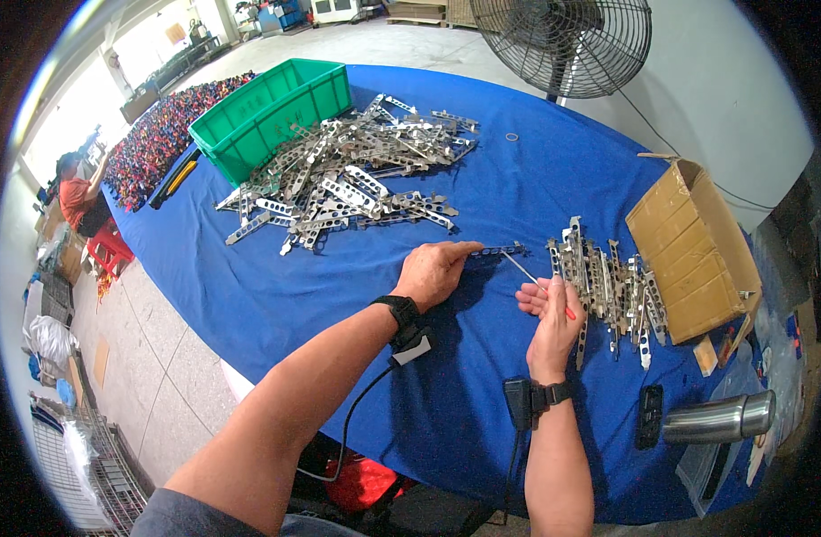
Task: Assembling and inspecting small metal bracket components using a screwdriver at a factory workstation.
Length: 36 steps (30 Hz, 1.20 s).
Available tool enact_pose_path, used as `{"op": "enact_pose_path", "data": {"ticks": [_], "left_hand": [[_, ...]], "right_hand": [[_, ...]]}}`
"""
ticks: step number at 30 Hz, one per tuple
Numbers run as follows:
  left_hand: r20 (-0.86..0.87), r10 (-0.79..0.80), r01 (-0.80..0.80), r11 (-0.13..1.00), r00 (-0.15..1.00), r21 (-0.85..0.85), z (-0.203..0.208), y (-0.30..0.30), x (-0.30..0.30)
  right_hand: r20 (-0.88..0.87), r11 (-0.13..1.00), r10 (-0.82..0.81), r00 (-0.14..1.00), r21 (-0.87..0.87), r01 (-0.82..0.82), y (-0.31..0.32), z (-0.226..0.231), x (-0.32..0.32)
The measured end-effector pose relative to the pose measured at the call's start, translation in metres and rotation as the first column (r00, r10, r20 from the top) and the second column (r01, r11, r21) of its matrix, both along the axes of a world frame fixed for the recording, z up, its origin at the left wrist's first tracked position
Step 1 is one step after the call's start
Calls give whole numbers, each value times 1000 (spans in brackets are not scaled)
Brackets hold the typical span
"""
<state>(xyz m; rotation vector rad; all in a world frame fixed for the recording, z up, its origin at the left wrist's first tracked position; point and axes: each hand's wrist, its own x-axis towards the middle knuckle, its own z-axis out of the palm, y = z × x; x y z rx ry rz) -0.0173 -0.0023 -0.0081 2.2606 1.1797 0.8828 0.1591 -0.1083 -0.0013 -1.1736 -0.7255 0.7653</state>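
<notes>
My left hand (435,271) pinches one end of a thin perforated metal strip (500,251) and holds it flat over the blue tablecloth (482,394). My right hand (552,315) grips a slim tool with a red handle (528,273), its metal tip pointing at the strip. A large loose pile of similar metal strips (348,174) lies further back on the cloth. To the right of my right hand lies a tidier row of strips (607,286).
A green plastic crate (272,112) stands at the back left beside a spread of small colourful parts (164,139). A cardboard box (697,251), a steel flask (719,418) and a black remote-like device (649,416) are at the right. A fan (562,45) stands behind; a person (75,192) sits far left.
</notes>
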Motion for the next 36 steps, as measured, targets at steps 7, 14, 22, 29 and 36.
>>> {"op": "enact_pose_path", "data": {"ticks": [7, 14, 22, 29, 36], "left_hand": [[7, -6, 6, 1000, 1000, 18, -1, 1, -1], [8, -6, 6, 1000, 1000, 24, -1, 0, -1], [-4, -1, 1, 1000, 1000, -9, 1, -1, 0], [33, -22, 20, 998, 999, 57, -4, 1, -2], [2, -8, 8, 1000, 1000, -9, 0, 0, 0]], "right_hand": [[-33, 1000, -13, 999, 23, 14, 1, 4, -5], [-40, 1000, -22, 999, 3, 22, 2, 4, -4], [-10, 1000, -2, 1000, 10, 3, 0, 1, -1], [-6, 1000, 9, 1000, 23, -9, 0, 3, -3], [-9, 1000, 19, 1000, 6, -19, -1, 1, 0]]}}
